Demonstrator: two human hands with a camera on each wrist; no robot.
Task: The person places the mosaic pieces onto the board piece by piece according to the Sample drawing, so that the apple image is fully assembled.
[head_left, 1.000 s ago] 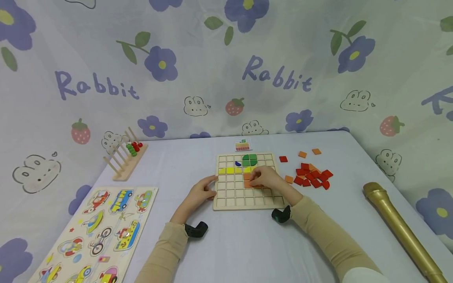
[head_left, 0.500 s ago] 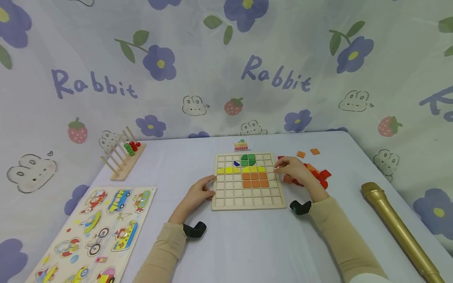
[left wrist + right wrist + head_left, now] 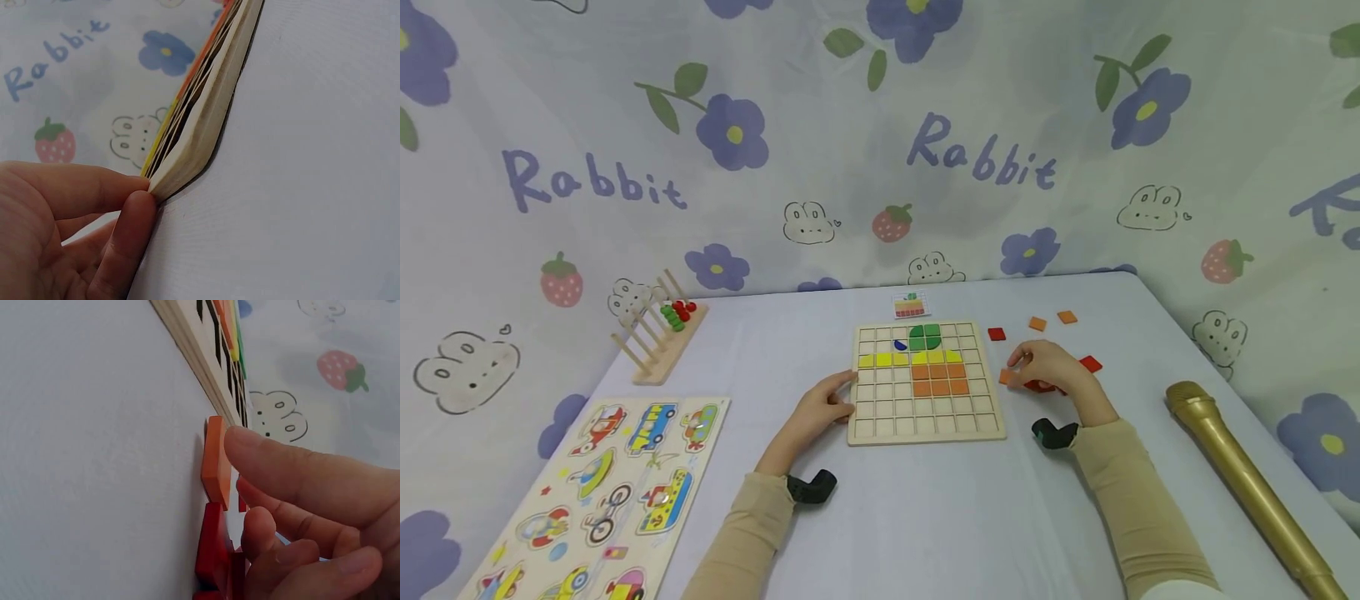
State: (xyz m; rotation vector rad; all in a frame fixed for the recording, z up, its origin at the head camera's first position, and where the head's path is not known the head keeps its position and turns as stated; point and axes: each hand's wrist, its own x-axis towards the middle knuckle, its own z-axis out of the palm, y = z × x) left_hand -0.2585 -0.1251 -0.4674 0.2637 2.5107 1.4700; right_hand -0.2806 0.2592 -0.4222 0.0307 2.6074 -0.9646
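Observation:
A wooden grid board (image 3: pixel 880 427) lies mid-table, with green, blue, yellow and orange pieces in its upper part. My left hand (image 3: pixel 816 408) touches the board's left edge; in the left wrist view the thumb and forefinger tips meet the rim (image 3: pixel 199 147). At the board's right, my right hand (image 3: pixel 1054 368) is over a pile of red tiles (image 3: pixel 1091 363), hiding much of it. In the right wrist view its thumb (image 3: pixel 247 440) is against or just above an orange tile (image 3: pixel 215 459). The other fingers bend above a red tile (image 3: pixel 211 544).
A small picture card (image 3: pixel 911 306) lies behind the board. Loose orange tiles (image 3: pixel 1067 317) and a red one (image 3: pixel 996 334) are at back right. To the left are a bead rack (image 3: pixel 662 350) and a vehicle puzzle (image 3: pixel 587 508); a gold microphone (image 3: pixel 1240 475) lies right.
My right hand has left the orange pieces on the board and moved right to the tile pile. The orange block of pieces is uncovered. My left hand has stayed at the board's edge.

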